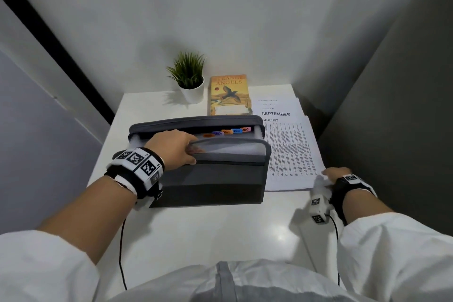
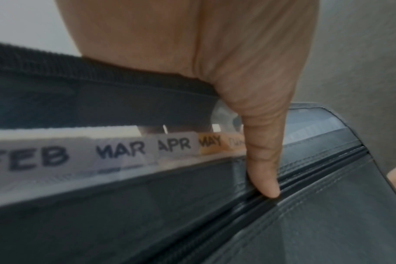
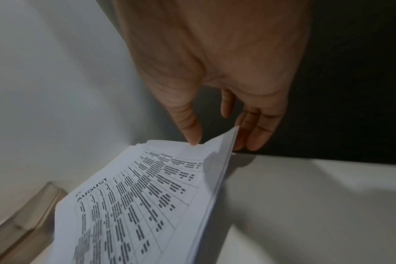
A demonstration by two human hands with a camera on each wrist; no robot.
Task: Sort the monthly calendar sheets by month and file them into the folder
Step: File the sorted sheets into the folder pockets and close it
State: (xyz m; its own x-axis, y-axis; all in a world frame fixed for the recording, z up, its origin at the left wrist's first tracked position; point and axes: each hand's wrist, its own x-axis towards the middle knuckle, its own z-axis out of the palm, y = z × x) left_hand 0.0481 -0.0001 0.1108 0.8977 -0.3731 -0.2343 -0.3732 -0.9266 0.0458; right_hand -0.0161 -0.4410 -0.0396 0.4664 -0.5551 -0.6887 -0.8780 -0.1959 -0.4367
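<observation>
A grey accordion folder [image 1: 208,179] stands open mid-table, showing coloured month tabs [image 1: 228,132]. My left hand [image 1: 176,147] grips the top edge of its front wall, fingers inside. In the left wrist view the thumb [image 2: 265,169] presses the outer face by the zipper, beside the FEB to MAY tabs [image 2: 120,150]. To the folder's right lies the stack of calendar sheets, with AUGUST [image 1: 289,152] on top and SEPTEMBER [image 1: 275,114] showing behind it. My right hand [image 1: 335,174] pinches the stack's near right corner. The right wrist view shows that hand [image 3: 224,144], thumb on the AUGUST sheet [image 3: 136,205] and fingers under the lifted corner.
A potted plant [image 1: 190,81] and an orange book [image 1: 229,94] stand at the back of the white table [image 1: 196,240]. A dark panel [image 1: 392,105] rises close along the table's right edge. Thin black cables hang off the table's near edge.
</observation>
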